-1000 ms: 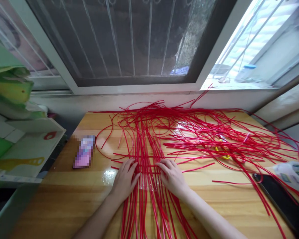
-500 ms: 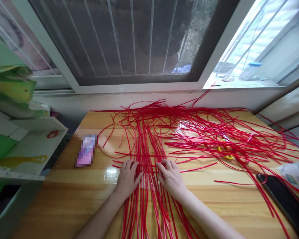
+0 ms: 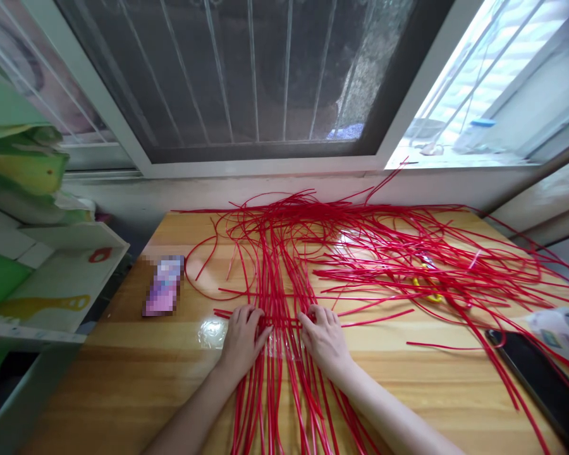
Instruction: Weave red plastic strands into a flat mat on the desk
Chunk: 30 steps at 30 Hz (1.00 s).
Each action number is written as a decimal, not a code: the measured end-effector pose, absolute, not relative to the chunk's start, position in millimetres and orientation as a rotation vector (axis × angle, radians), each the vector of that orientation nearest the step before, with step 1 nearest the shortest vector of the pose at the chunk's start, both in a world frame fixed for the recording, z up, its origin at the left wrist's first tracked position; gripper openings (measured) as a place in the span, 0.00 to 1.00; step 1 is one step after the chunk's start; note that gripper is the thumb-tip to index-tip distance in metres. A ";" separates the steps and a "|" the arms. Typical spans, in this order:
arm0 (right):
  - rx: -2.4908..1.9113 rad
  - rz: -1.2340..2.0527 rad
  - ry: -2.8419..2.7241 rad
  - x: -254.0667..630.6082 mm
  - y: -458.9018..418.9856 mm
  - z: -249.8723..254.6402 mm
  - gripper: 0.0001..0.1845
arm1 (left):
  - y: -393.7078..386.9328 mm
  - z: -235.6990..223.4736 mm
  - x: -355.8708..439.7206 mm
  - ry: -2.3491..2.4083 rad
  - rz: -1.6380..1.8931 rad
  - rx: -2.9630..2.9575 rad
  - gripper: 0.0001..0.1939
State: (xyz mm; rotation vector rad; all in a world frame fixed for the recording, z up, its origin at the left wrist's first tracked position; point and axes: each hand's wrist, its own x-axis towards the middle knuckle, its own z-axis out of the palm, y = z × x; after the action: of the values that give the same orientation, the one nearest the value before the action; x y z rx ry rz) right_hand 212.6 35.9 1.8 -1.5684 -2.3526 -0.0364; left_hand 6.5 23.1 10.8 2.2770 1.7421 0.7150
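Note:
Long red plastic strands [image 3: 272,265] run lengthwise down the middle of the table and past its near side. Several shorter red strands cross them; one pair of left ends [image 3: 221,313] sticks out beyond my left hand [image 3: 241,338], and a right end [image 3: 379,319] beyond my right hand [image 3: 326,333]. Both hands sit on either side of the lengthwise strands, fingers curled and closed on the crossing strands. The fingertips are partly hidden. Just below the crossing, clear tape [image 3: 282,347] lies over the strands between my hands.
A loose heap of red strands [image 3: 389,246] spreads over the back right, partly covering yellow-handled scissors [image 3: 427,287]. A black phone [image 3: 540,379] and a white package [image 3: 562,328] lie at right. A blurred pink-purple item [image 3: 165,285] is at left. The window wall [image 3: 265,183] borders the table's back.
The crossing strands' left ends have come closer together beside my left hand. My hands have barely moved and keep their curled hold.

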 end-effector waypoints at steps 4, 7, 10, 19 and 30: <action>-1.568 -0.073 -2.320 211.7 35.4 -2.3 0.13 | 21.4 11.7 7.3 1.745 0.709 2.264 0.11; -1.572 -0.076 -2.302 212.3 34.8 -2.8 0.13 | 21.0 10.8 6.6 1.755 0.708 2.264 0.11; -1.556 -0.054 -2.274 214.6 37.4 2.6 0.16 | 26.1 11.3 4.4 1.771 0.754 2.279 0.13; -1.420 0.063 -2.339 214.1 70.2 19.6 0.22 | 61.6 19.5 12.7 1.760 0.710 2.345 0.25; -1.474 -0.062 -2.362 211.3 64.6 12.0 0.13 | 49.5 17.1 15.4 1.808 0.659 2.311 0.17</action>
State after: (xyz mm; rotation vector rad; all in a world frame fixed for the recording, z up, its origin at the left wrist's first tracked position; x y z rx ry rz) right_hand 211.3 64.6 12.0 -1.4737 -2.3617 -0.0622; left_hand 15.4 49.5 17.1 2.3113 1.8076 0.6589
